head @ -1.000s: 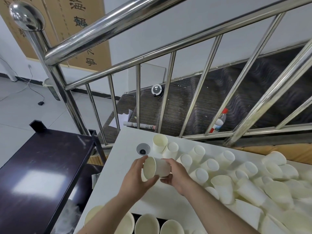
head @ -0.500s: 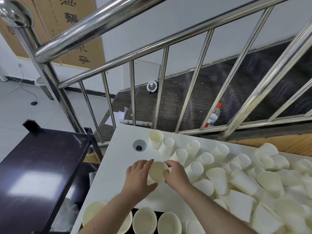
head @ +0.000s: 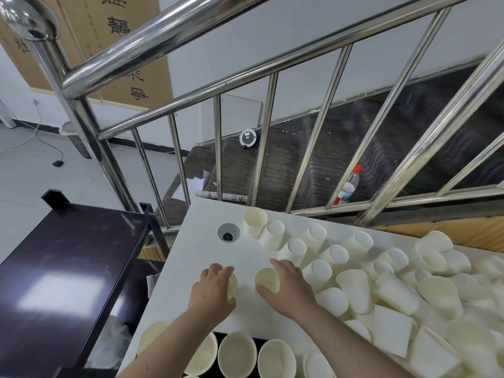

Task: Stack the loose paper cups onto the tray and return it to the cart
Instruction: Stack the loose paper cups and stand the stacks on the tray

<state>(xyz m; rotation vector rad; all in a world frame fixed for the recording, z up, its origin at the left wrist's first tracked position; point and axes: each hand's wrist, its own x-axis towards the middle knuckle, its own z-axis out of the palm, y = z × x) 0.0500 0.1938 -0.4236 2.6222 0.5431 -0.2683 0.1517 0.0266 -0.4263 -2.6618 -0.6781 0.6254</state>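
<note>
My left hand (head: 212, 291) grips a cream paper cup (head: 232, 285) that is mostly hidden under its fingers. A short gap to its right, my right hand (head: 290, 291) holds a second paper cup (head: 266, 279) with its mouth turned toward me. Both are low over the white table (head: 191, 249). Loose paper cups (head: 381, 285), most upside down or on their sides, cover the table's right half. At the bottom edge a black tray (head: 261, 341) carries several upright cups (head: 236, 353). The dark cart (head: 68, 268) stands at the left.
A stainless steel stair railing (head: 218, 156) runs just behind the table. A round cable hole (head: 228, 232) sits in the table's far left corner. Beyond the bars are dark stairs with a plastic bottle (head: 347, 188) and rolled paper (head: 221, 196).
Both hands held cups together at one spot. They have moved apart and down toward the table, each now holding its own cup.
</note>
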